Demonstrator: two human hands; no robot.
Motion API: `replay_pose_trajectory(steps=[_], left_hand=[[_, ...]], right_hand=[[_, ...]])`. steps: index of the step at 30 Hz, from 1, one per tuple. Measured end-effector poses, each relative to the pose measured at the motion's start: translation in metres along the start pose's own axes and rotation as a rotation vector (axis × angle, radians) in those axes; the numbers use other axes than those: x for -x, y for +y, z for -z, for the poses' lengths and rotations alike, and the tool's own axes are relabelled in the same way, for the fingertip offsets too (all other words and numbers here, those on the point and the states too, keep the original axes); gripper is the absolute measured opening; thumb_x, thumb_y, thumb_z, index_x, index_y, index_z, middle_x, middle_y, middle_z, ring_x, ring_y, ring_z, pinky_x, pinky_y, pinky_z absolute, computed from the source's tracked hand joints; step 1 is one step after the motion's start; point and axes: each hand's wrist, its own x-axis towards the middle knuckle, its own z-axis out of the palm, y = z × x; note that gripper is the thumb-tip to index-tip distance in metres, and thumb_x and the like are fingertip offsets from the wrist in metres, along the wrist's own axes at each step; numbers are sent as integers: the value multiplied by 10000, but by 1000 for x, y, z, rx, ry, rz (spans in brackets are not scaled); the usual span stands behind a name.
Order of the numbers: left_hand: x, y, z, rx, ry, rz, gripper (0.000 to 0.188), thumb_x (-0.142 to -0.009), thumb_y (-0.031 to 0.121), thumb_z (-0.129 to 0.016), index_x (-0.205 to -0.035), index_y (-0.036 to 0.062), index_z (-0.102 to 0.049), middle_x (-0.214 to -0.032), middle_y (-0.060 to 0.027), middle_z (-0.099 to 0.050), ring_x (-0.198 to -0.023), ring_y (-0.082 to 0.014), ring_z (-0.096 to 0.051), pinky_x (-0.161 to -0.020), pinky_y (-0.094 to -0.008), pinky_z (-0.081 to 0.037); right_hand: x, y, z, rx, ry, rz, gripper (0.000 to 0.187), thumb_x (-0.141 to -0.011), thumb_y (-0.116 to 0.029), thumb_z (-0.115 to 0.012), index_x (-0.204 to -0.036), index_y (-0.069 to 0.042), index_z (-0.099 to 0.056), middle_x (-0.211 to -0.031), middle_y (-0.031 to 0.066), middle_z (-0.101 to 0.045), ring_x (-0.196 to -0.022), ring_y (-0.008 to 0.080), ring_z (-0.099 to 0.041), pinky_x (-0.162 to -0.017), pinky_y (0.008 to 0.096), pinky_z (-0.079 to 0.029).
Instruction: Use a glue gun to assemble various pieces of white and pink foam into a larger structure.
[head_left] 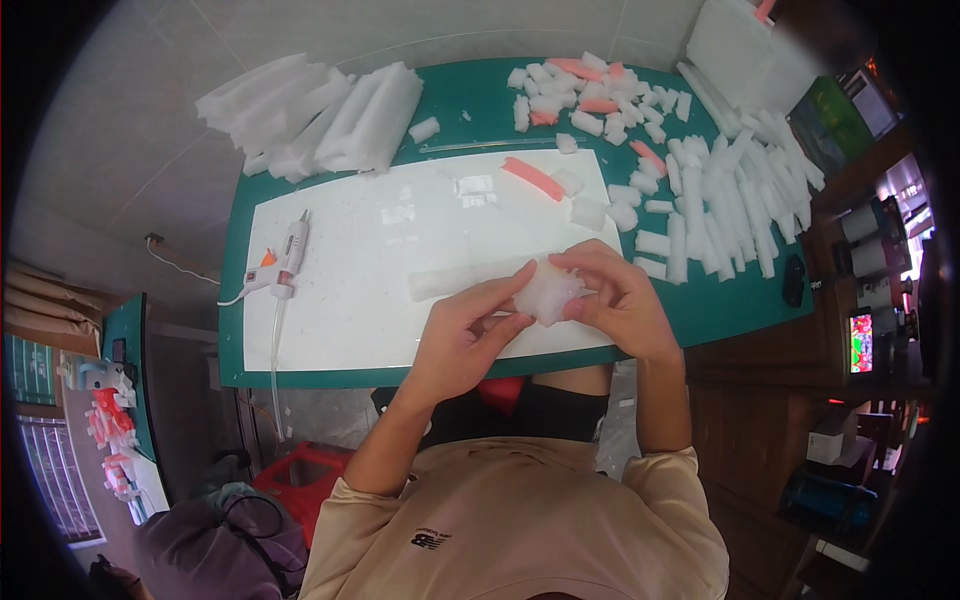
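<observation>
Near the front of the white board (330, 330), my left hand (468, 325) and my right hand (622, 305) grip a small white foam piece (545, 292) from both sides. Fingertips and thumbs of both hands press on it; its underside is hidden. A pale foam strip (440, 281) lies on the board just beyond my left hand. Farther back, a pink foam strip (533, 178) rests beside some white foam blocks (588, 213). Toward the board's left side lies a white hot glue gun (285, 262) with a glue stick trailing toward the front edge.
Large white foam slabs (368, 118) are stacked at the green table's (235, 340) back left. Loose white and pink foam chunks (590, 100) cover its back right. Long foam strips (730, 205) pile up at the right, near a small black object (794, 280). A red stool (300, 478) stands below left.
</observation>
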Motion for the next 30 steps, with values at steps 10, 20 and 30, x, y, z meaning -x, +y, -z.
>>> replay_pose_trajectory(steps=[10, 20, 30], left_hand=[[-4, -3, -6, -27, 24, -22, 437, -828, -35, -678, -1254, -1, -585, -1125, -126, -631, -930, -148, -633, -810, -254, -543], [49, -32, 36, 107, 324, -21, 462, -868, -72, -567, -1303, -72, -412, -1134, -176, -609, -995, -231, -635, -858, -338, -529], [77, -64, 58, -11, 617, -18, 447, -816, -100, -526, -1252, -53, -443, -1142, -144, -566, -1035, -209, -581, -880, -329, -502]], right_hand=[[8, 9, 0, -276, 71, -187, 472, -814, 84, -653, -1266, 32, -528, -1210, 95, -549, -1062, 169, -567, -888, 294, -504], [-6, 8, 89, 538, 493, 37, 414, -844, -2, -638, -1247, -19, -548, -1219, 92, -556, -979, 159, -590, -824, 284, -501], [-31, -23, 143, 1045, 335, -60, 604, -840, -194, -654, -1407, -137, -454, -1362, 142, -516, -1150, 287, -541, -911, 375, -477]])
